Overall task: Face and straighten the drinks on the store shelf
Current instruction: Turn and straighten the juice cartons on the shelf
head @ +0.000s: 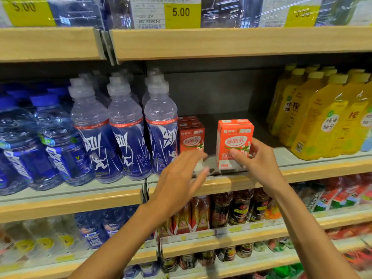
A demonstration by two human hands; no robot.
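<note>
Gripping the front carton (234, 137) low on its right side, the right hand (254, 160) had its thumb on the printed face and its fingers curled round the far edge. That orange-red carton stood upright at the front lip of the middle shelf (322, 170), its face turned towards the camera and its base on a dark strip just behind the wooden edge.

The left hand (181, 174) was held flat with its fingers straight and spread, blurred, in front of the lower part of the rear cartons (191, 137). Whether it touched them could not be told. Those darker red cartons stood in a row further back, just beside the blue sports bottles (124, 137) on the left.

A strip of bare dark shelf floor showed between the two carton groups. A wider bare stretch lay between the front carton and the yellow bottles (314, 121) on the right, and more dark floor ran back to the rear wall. Both bottle groups stood close to the shelf's front edge.

Above, yellow price tags (180, 13) hung on the upper shelf's rail.
</note>
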